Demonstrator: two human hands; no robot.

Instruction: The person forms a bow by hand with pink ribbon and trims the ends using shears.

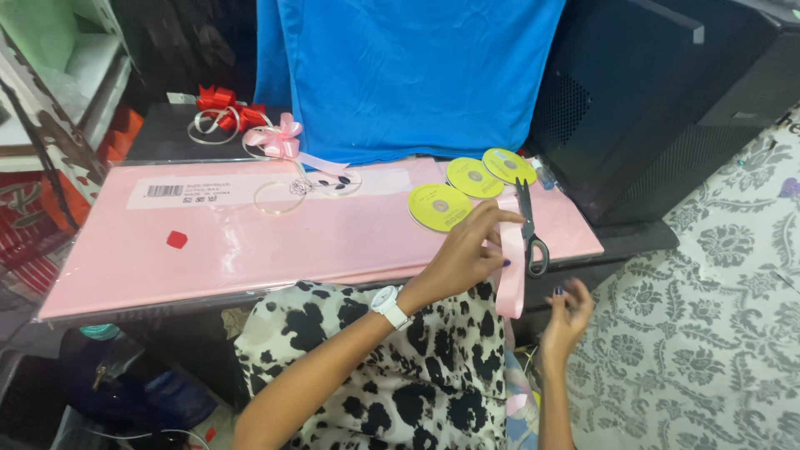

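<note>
My left hand (468,250) holds a strip of pink ribbon (512,275) pinched between its fingers, over the near right edge of a pink wrapped board (250,242). The ribbon hangs down toward my lap. A white watch (388,305) sits on that wrist. My right hand (568,315) is lower, off the board's edge, fingers curled and apart, touching nothing I can see. Black-handled scissors (530,229) lie on the board just right of my left hand. Three yellow ribbon spools (472,187) lie behind it.
A pink ribbon bow (279,140) and a red bow (223,107) sit at the back of the board, with loose ribbon loops (287,193). A person's blue shirt (408,75) fills the far side. A black case (667,108) stands right. Cow-print fabric (392,375) covers my lap.
</note>
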